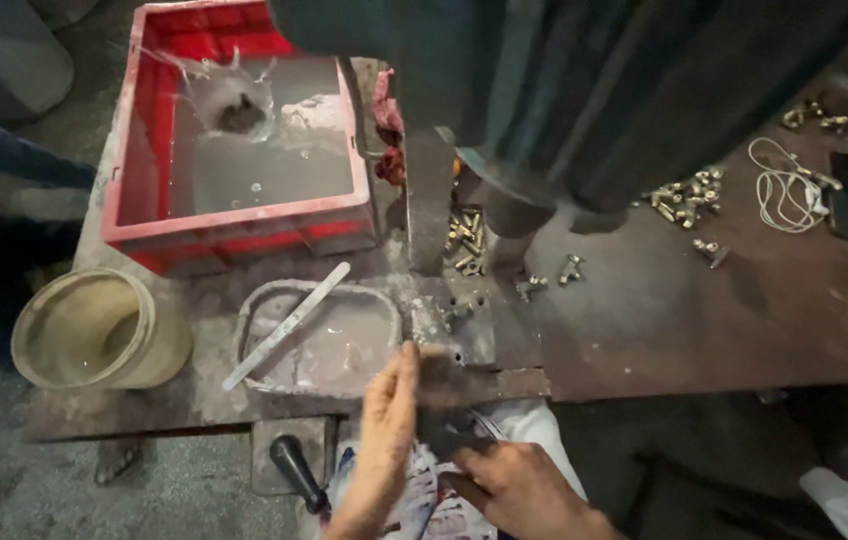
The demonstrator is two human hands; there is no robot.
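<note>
A dark machine column (544, 90) rises from the grimy steel bench (704, 310), with a red crate (234, 225) of splashing grey water behind and a shallow tray (319, 345) crossed by a flat metal strip (289, 325). The left hand (384, 430) lies open against the small steel fixture block (449, 330) at the bench's front edge. The block looks heavy, rigid and probably slick, best gripped by its sides. The right hand (519, 485) curls low beside patterned cloth (424, 500), and whether it grips anything I cannot tell.

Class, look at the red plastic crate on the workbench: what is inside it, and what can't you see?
The red crate holds cloudy grey liquid, splashing around a dark lump near its far left corner. The murky liquid hides the crate's bottom and anything sunk there.
</note>
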